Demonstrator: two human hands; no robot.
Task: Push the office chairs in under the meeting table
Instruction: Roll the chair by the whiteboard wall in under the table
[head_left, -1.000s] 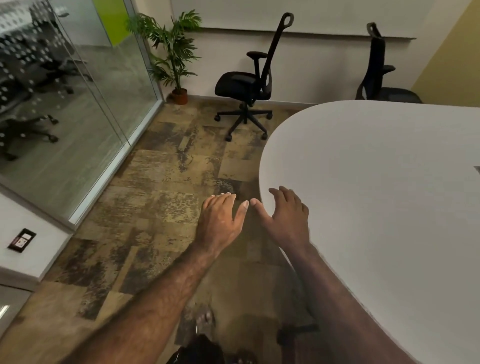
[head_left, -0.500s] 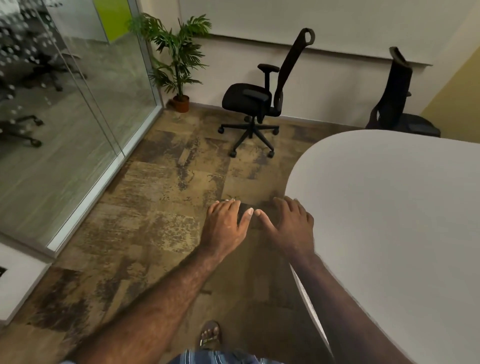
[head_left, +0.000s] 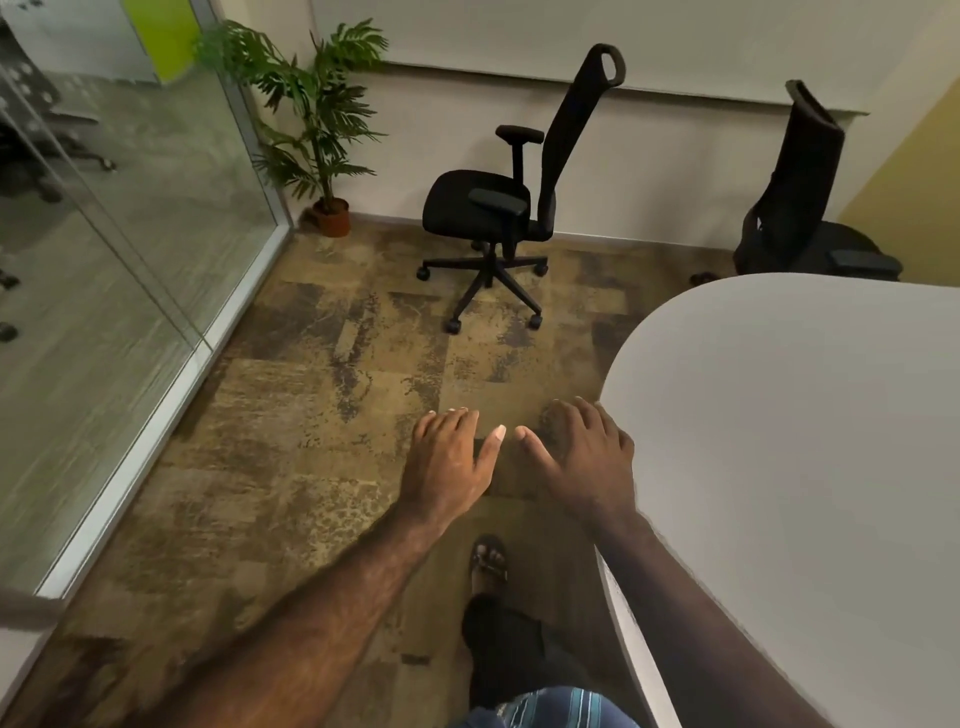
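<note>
A black office chair (head_left: 498, 208) stands on the carpet by the far wall, well away from the white meeting table (head_left: 789, 441), its seat facing left. A second black chair (head_left: 810, 218) stands at the table's far edge, partly hidden behind the tabletop. My left hand (head_left: 452, 462) and my right hand (head_left: 582, 457) are stretched out in front of me over the floor, fingers relaxed, holding nothing. My right hand is just beside the table's rounded left edge. Both hands are far short of the nearer chair.
A glass wall (head_left: 130, 260) runs along the left side. A potted plant (head_left: 317, 119) stands in the far left corner. Patterned carpet (head_left: 311, 415) lies between me and the chair. My sandalled foot (head_left: 488, 561) is stepping forward below my hands.
I have walked forward: both chairs and the plant are nearer and larger, and the table edge has slid to the right. My hands stay open ahead of me.
</note>
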